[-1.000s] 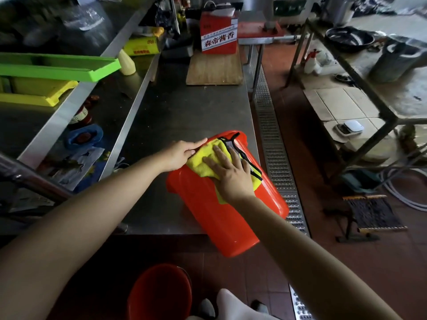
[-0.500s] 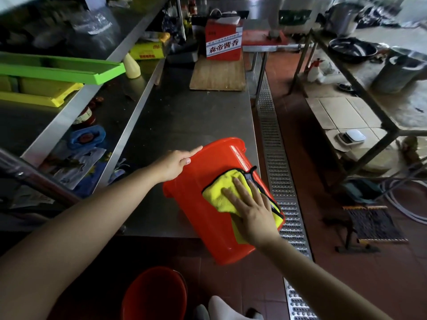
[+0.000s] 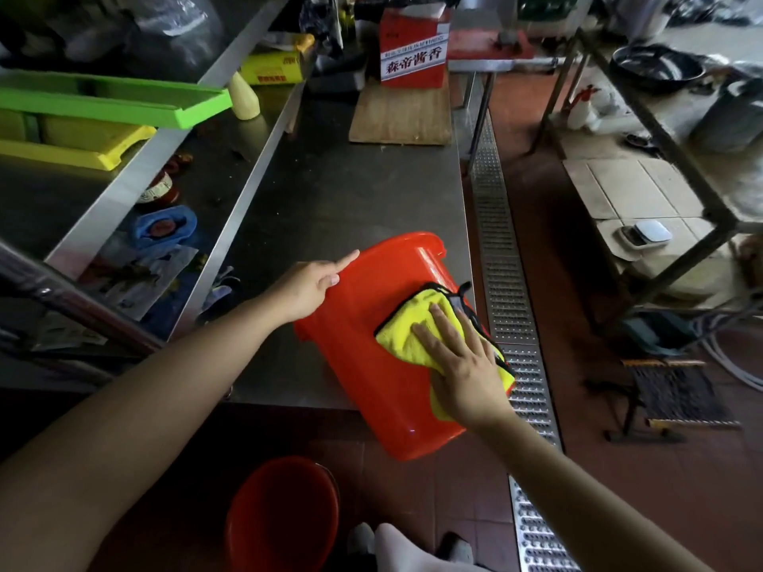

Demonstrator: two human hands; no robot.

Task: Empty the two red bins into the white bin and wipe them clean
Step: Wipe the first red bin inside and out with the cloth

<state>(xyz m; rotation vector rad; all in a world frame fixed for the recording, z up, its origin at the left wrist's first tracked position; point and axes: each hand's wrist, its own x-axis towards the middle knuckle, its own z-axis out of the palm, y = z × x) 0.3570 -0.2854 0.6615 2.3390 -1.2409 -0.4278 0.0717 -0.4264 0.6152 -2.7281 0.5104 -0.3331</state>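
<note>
A: Where does the red bin (image 3: 371,365) sit?
B: It lies tipped on its side at the near edge of the steel worktop (image 3: 351,192), its base jutting past that edge toward the person, its rim pointing away along the worktop.

A: And the hands?
B: The right hand (image 3: 462,365) lies flat, fingers straight and spread, pressing a yellow cloth (image 3: 402,334) with black edging onto the bin's upper side. The left hand (image 3: 307,282) rests on the bin's left flank near the rim — index finger stretched out along the plastic; how the other fingers lie is unclear.

A: Is there a second bin?
B: Yes — another red bin (image 3: 285,513) stands upright on the tiled floor (image 3: 619,489) below, close to the person's feet, well apart from the first.

A: Anything else nearby?
B: A wooden board (image 3: 402,113) lies at the far end of the worktop with a red carton (image 3: 413,51) on it. To the left, a green tray (image 3: 111,101) rests over a yellow tray (image 3: 78,146) on a steel shelf (image 3: 124,187). A metal drain grate (image 3: 508,315) runs along the floor beside the worktop's right edge
</note>
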